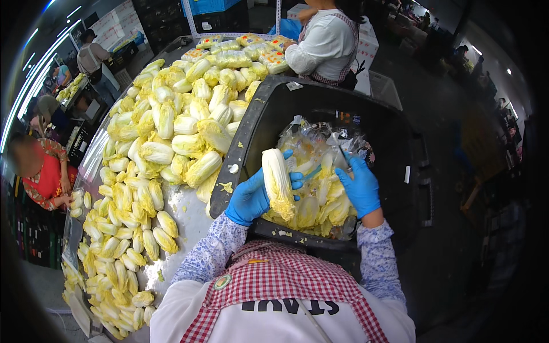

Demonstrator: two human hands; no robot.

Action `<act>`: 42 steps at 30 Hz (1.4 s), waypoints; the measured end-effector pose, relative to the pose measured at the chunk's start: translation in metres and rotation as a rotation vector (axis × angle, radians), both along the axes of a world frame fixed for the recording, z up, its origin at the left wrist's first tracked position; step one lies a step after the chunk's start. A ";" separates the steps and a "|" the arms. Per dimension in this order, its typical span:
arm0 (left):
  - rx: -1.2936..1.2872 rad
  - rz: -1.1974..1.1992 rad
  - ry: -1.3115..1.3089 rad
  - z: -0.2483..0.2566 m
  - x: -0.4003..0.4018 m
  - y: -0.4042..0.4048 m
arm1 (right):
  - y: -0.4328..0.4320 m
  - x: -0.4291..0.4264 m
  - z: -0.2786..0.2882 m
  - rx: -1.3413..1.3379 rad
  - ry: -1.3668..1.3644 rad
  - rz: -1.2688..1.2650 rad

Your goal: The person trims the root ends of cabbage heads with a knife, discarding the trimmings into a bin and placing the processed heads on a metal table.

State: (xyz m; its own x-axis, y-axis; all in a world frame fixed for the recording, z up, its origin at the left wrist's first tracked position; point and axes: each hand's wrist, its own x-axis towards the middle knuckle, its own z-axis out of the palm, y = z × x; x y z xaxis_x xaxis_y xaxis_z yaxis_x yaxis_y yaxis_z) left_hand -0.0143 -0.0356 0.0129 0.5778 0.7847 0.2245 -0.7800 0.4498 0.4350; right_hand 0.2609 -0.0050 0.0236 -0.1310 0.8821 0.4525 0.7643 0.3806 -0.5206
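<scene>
My left hand (248, 200), in a blue glove, grips a small napa cabbage (277, 178) with its pale base up and its yellow leaf tips down. Opposite it, my right hand (361, 185), also gloved in blue, is closed around what looks like a knife (342, 154); its handle is mostly hidden by the fingers. Both hands are above a large black plastic bin (245, 133). Inside lie loose yellow cabbage leaves (334, 210) and crumpled clear plastic bags (300, 128). The cabbage is apart from the knife.
To the left, a metal table (188, 214) bears a big heap of napa cabbages (184, 124) and smaller ones (124, 240). Bagged cabbages (233, 59) lie at its far end, beside a person in white (321, 49). Another person in a red apron (47, 171) handles cabbages across the table.
</scene>
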 end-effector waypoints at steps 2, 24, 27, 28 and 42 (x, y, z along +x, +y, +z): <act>-0.005 0.000 -0.042 0.005 0.008 -0.002 | -0.011 -0.017 0.010 -0.279 0.167 0.047; 0.416 0.691 0.819 0.015 0.002 -0.029 | -0.020 -0.053 -0.038 -0.140 -0.102 -0.059; 0.492 0.670 0.850 0.016 -0.004 -0.039 | -0.024 -0.051 -0.030 -0.198 -0.093 0.050; 0.475 0.668 0.822 0.015 -0.005 -0.040 | -0.027 -0.053 -0.022 -0.181 -0.069 0.061; -0.014 0.708 0.691 0.015 -0.045 -0.045 | -0.013 -0.068 -0.043 -0.118 -0.228 0.188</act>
State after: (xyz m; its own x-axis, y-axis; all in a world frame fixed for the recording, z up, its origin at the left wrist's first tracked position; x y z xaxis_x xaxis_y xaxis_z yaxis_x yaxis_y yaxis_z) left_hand -0.0590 -0.0807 0.0279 -0.0251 0.9997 0.0030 -0.4479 -0.0139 0.8940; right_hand 0.1928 -0.0184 -0.0198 -0.3832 0.8773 0.2889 0.7880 0.4737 -0.3932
